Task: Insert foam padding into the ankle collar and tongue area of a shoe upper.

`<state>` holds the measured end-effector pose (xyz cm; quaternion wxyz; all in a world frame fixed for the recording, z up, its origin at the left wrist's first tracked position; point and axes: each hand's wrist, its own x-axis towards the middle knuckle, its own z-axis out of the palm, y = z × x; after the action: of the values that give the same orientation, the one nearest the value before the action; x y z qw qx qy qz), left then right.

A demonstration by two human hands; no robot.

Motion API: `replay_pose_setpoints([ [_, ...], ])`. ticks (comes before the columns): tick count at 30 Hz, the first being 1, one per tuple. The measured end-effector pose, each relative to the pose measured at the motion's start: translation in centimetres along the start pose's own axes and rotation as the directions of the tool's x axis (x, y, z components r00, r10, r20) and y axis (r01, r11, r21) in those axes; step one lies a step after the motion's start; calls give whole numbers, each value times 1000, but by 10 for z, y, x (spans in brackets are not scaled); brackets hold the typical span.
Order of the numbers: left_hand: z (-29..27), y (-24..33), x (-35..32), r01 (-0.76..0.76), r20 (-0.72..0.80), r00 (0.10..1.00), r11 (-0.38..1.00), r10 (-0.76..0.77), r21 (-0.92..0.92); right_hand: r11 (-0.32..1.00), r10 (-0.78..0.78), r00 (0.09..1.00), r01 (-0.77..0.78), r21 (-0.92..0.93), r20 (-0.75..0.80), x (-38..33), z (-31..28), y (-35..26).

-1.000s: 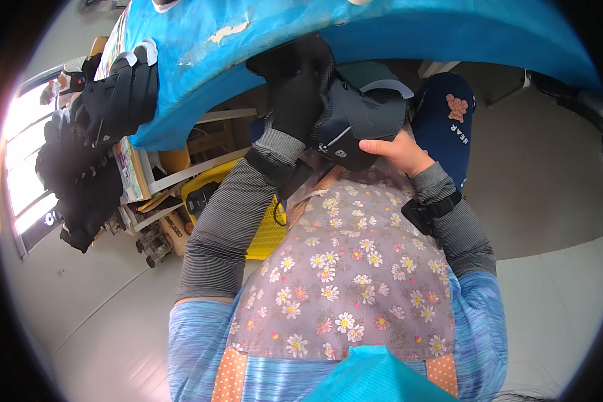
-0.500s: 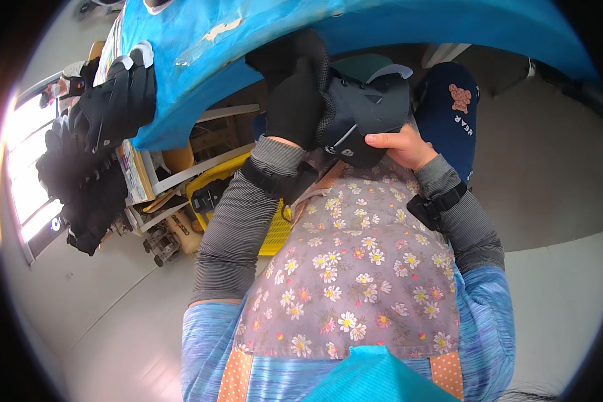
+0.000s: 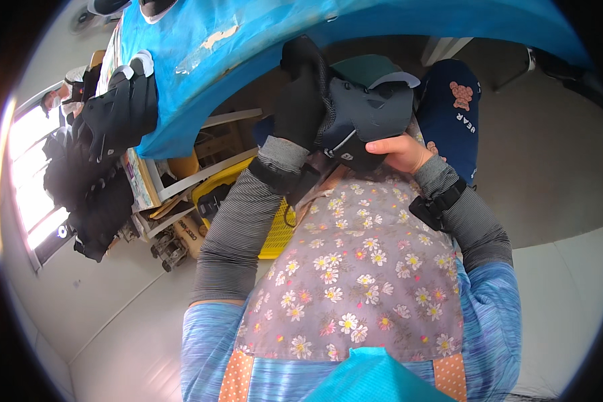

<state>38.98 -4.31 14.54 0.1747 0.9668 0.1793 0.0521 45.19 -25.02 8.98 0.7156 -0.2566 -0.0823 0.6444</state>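
A dark grey and black shoe upper [image 3: 372, 110], with a pale curved edge piece at its top, is held over my lap. My left hand [image 3: 301, 104], in a black glove, grips its left side, where black mesh material folds up; the black-on-black hides most of the fingers. My bare right hand [image 3: 405, 153] is closed on the lower right edge, its thumb lying across the front and the other fingers behind.
Above is a table with a blue cover [image 3: 261, 33]. Black shoe uppers [image 3: 117, 110] hang in a stack at its left end. A yellow basket [image 3: 275, 238] stands under the table beside a wooden shelf. My apron [image 3: 362, 268] covers my lap.
My left hand and the black material in it have shifted slightly right and tilted more upright. The upper has moved a little to the right, with my right hand keeping its grip.
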Motion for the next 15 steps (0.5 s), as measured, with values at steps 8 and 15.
replay_pose_setpoints([
  [8, -34, 31, -7, 227, 81, 964, 944, -252, 239, 984, 39, 999, -44, 174, 33, 0, -4, 6],
  [15, -40, 35, 0, 262, 85, 953, 930, -292, 259, 874, 129, 963, -222, 432, 235, 20, -12, 25],
])
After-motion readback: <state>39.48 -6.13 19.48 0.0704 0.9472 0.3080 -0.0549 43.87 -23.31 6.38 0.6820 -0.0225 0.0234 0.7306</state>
